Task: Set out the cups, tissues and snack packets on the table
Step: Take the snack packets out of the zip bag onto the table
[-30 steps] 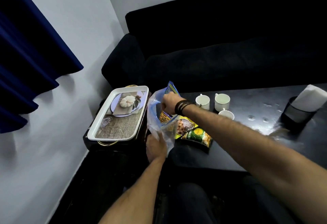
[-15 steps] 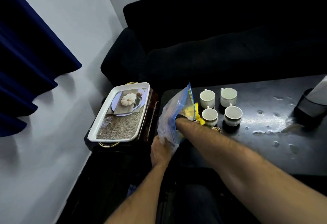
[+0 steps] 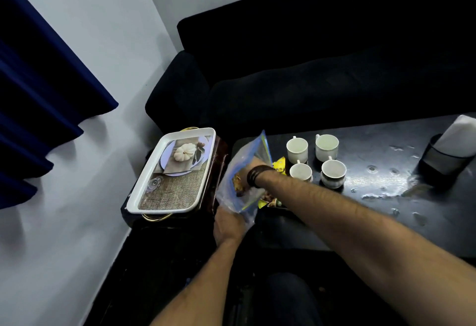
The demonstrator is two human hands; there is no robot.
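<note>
1. A white tray (image 3: 172, 171) with a pumpkin print sits on a dark side stand at far left, apart from the desk (image 3: 373, 202). It plays no part in the step in hand.
2. The left hand (image 3: 228, 224) grips the lower end of a clear zip bag (image 3: 240, 171); its fingers are closed on the plastic, holding the bag at the desk's left edge.
3. The right hand (image 3: 253, 168) is inside the bag's mouth up to the wristbands. Its fingers are hidden by the plastic, so whether they hold a packet cannot be told.
4. Snack packets (image 3: 279, 167), yellow and green, lie on the desk partly under the right forearm; at least one more shows through the bag.
5. Four white cups (image 3: 297, 149) stand in a two-by-two group just right of the bag.
6. Tissues (image 3: 461, 135) stand in a dark holder (image 3: 443, 160) at far right.
7. Judgement: packets are being emptied from the bag. Keep the left hand's hold firm and the mouth open, draw each packet out clear of the nearest cups, and lay it flat beside the others.
</note>
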